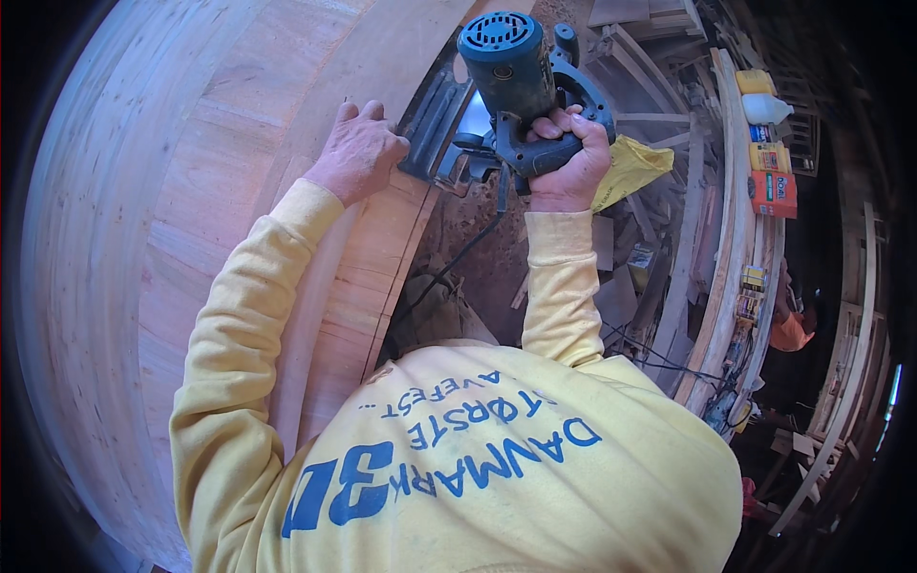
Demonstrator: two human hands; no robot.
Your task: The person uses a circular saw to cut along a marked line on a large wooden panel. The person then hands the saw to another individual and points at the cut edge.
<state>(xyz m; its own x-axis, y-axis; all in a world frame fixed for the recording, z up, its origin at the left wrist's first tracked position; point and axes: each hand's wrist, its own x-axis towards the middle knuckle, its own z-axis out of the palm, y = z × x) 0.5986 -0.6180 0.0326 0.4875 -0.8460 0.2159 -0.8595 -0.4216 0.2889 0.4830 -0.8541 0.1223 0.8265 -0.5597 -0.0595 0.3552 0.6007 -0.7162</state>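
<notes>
The teal power tool [511, 81] is gripped at its handle by the right hand [575, 158], with its metal base [441, 124] placed at the edge of the wooden panel [224, 124]. The left hand [358, 158] is seen half curled beside this base; whether anything is held by it cannot be told.

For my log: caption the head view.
Right hand gripping blue power tool, left hand close beside it, at a wooden surface.

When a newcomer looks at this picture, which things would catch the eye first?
Probably it is the blue power tool at the top centre, held in the right grip, with the left grip close beside it. Next may come the yellow sweatshirt filling the lower middle, and the wide wooden panel spreading over the left side.
</notes>
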